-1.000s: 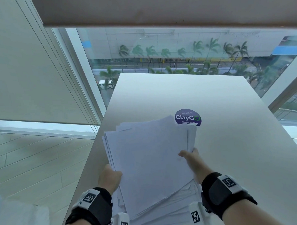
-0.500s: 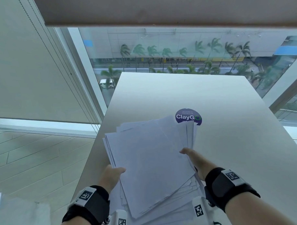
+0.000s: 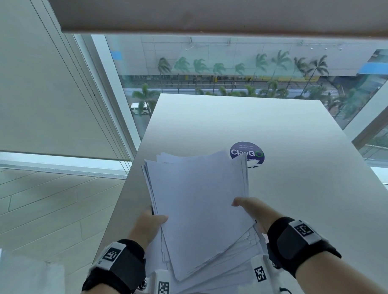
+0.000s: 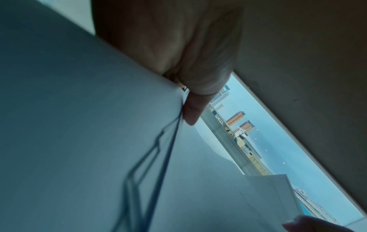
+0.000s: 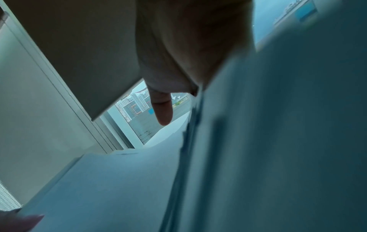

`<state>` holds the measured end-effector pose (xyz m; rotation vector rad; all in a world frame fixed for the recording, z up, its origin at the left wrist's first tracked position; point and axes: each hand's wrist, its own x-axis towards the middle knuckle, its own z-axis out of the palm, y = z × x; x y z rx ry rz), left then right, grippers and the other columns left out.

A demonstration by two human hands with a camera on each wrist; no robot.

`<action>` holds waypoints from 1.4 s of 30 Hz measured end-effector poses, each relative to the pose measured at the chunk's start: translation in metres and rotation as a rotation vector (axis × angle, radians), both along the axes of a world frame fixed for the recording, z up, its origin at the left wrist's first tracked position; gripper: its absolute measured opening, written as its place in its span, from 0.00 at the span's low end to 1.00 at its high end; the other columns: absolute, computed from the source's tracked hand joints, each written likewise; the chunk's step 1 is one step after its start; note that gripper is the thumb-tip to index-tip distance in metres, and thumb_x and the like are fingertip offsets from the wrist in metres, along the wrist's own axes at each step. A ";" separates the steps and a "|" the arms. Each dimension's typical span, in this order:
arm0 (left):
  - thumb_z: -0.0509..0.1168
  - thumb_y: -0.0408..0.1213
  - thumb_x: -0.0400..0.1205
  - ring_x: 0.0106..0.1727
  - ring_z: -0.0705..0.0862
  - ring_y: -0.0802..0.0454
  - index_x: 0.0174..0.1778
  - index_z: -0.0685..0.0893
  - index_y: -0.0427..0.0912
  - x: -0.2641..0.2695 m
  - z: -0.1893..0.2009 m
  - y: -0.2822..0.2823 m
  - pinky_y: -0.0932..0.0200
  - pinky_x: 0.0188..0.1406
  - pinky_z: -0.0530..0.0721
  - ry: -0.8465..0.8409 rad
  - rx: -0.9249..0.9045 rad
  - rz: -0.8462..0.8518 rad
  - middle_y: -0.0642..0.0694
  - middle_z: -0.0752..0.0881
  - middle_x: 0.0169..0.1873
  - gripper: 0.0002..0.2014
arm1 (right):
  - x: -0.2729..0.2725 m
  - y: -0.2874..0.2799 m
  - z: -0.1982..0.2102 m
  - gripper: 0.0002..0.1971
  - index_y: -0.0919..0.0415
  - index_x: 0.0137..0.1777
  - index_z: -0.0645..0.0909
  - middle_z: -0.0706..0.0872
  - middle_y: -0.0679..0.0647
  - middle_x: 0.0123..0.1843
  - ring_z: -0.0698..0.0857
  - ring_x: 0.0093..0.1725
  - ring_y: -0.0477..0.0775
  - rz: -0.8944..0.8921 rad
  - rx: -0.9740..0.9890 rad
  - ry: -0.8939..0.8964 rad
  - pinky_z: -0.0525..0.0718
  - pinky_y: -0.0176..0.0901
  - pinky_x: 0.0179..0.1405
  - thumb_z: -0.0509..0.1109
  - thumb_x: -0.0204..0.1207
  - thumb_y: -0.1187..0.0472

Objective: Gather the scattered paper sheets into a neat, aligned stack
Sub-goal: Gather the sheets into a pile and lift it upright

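Beside tall windows [image 3: 229,64], white table [image 3: 299,165] bears fanned paper sheets [image 3: 199,203].

Matt white paper sheets [image 3: 199,203] on a smooth, satin-finish table [image 3: 276,126]

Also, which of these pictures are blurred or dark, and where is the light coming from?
Head view: sharp, daylight from the window behind the table. Left wrist view: dim, papers bluish. Right wrist view: darkest, papers smeared with blur.

head view downward, 2 wrist views close, sharing paper sheets [image 3: 201,203]
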<state>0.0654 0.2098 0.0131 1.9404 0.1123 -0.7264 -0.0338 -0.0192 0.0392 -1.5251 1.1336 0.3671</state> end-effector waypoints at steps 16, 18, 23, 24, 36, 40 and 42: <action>0.64 0.24 0.75 0.49 0.76 0.43 0.49 0.74 0.32 0.003 -0.026 0.007 0.49 0.52 0.76 -0.048 0.173 -0.061 0.36 0.78 0.48 0.09 | -0.010 -0.004 -0.006 0.28 0.68 0.73 0.67 0.63 0.60 0.80 0.59 0.81 0.58 0.028 0.111 -0.021 0.56 0.49 0.78 0.68 0.73 0.66; 0.64 0.23 0.75 0.47 0.77 0.42 0.49 0.75 0.31 0.003 -0.029 0.007 0.45 0.53 0.79 -0.085 0.137 -0.061 0.34 0.80 0.47 0.08 | -0.008 -0.004 -0.009 0.26 0.70 0.66 0.74 0.73 0.62 0.74 0.70 0.75 0.62 0.048 0.048 -0.005 0.64 0.53 0.78 0.70 0.67 0.65; 0.66 0.27 0.71 0.45 0.78 0.43 0.48 0.77 0.25 0.002 -0.030 0.005 0.48 0.46 0.80 -0.090 0.111 -0.040 0.35 0.80 0.44 0.12 | -0.006 -0.006 -0.019 0.25 0.71 0.63 0.76 0.79 0.66 0.68 0.76 0.68 0.64 0.061 0.004 -0.023 0.71 0.58 0.74 0.71 0.65 0.65; 0.66 0.25 0.72 0.44 0.78 0.42 0.43 0.77 0.28 0.002 -0.028 0.004 0.51 0.44 0.79 -0.071 0.119 -0.037 0.36 0.79 0.43 0.07 | -0.007 -0.005 -0.017 0.28 0.70 0.65 0.75 0.77 0.65 0.70 0.74 0.71 0.64 0.063 0.026 -0.015 0.68 0.57 0.76 0.71 0.63 0.64; 0.69 0.30 0.73 0.55 0.80 0.40 0.61 0.75 0.29 -0.014 -0.017 -0.014 0.53 0.54 0.78 0.016 0.078 -0.130 0.37 0.82 0.54 0.21 | -0.018 -0.024 -0.020 0.08 0.69 0.50 0.82 0.79 0.61 0.41 0.76 0.44 0.56 0.301 -0.410 -0.069 0.74 0.44 0.43 0.63 0.74 0.70; 0.68 0.26 0.71 0.53 0.85 0.39 0.45 0.82 0.43 -0.018 0.005 -0.030 0.44 0.58 0.82 -0.078 -0.186 -0.032 0.39 0.87 0.47 0.10 | -0.020 -0.044 0.005 0.11 0.59 0.32 0.76 0.77 0.56 0.30 0.76 0.34 0.54 0.083 -0.435 -0.319 0.70 0.43 0.33 0.66 0.74 0.71; 0.66 0.32 0.64 0.49 0.85 0.42 0.39 0.83 0.46 -0.012 0.022 -0.041 0.43 0.57 0.82 -0.184 -0.260 0.002 0.41 0.87 0.43 0.10 | -0.023 -0.053 0.019 0.06 0.61 0.38 0.79 0.81 0.60 0.35 0.79 0.37 0.55 -0.056 -0.417 -0.455 0.73 0.43 0.34 0.69 0.74 0.70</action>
